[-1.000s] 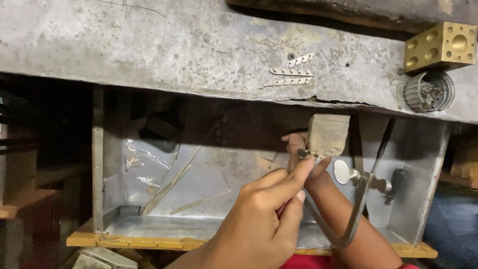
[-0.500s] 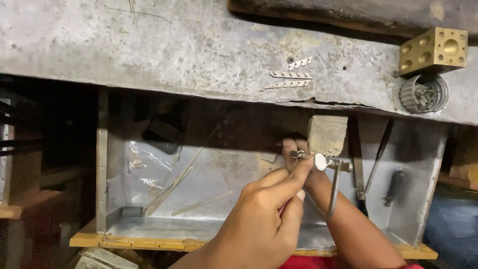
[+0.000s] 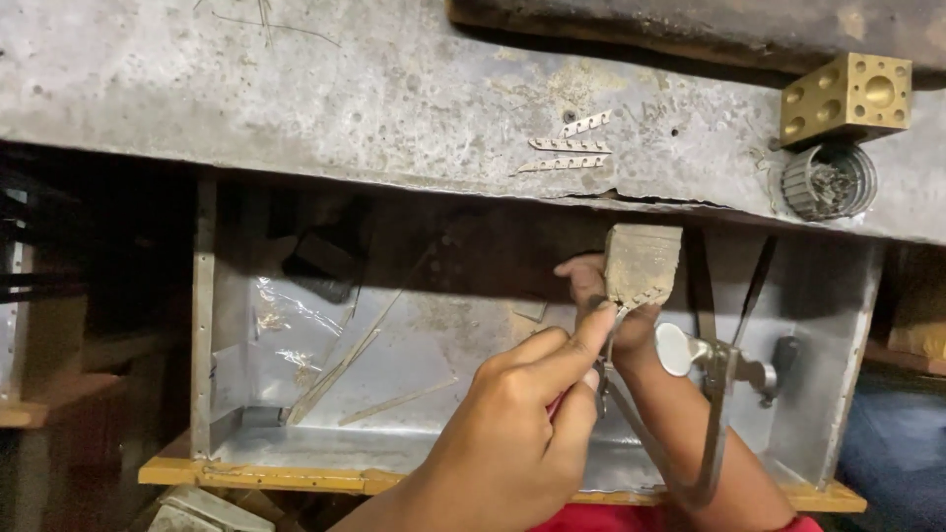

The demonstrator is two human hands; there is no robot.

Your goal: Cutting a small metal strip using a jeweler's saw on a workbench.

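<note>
So the jeweller's saw (image 3: 690,414) is gripped in the right hand (image 3: 522,433), forefinger stretched along toward the blade, and compared with a second ago the frame has been swung in closer and tipped more upright, so its rounded screw knob now sits just beside the left wrist instead of out by the tray wall. The small metal piece (image 3: 631,300) is pinched by the left hand (image 3: 601,296) against the underside of the wooden bench pin (image 3: 642,264), where it has been kept pretty much the whole time. It looks like the blade has been brought back onto the cut, so sawing is probably being carried on rather than finished. Room is tight up top: the bench edge (image 3: 394,108) hangs right over the pin, with three toothed strips (image 3: 570,146) lying near the lip. Below, the metal catch tray (image 3: 394,448) is open, with only loose scraps and thin rods to the left.
</note>
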